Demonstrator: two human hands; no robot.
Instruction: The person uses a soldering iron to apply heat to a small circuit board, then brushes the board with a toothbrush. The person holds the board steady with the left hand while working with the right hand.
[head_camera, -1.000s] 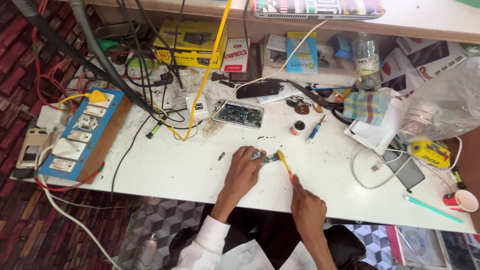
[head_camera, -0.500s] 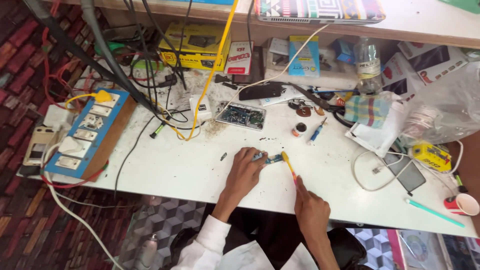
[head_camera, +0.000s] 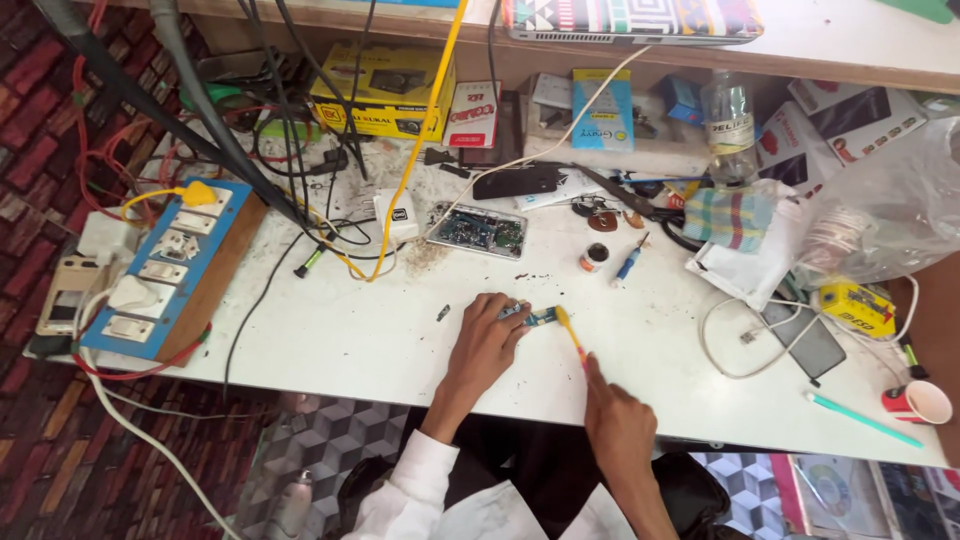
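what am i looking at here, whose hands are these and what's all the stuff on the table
The single view comes from a camera worn on a person's head, looking down at their own two bare hands over a white table. The left hand pins a small circuit board to the table. The right hand holds a yellow-handled tool whose tip meets that board. Around them lie a blue switch board, an opened device, a plastic bottle, cables and a red paper cup.
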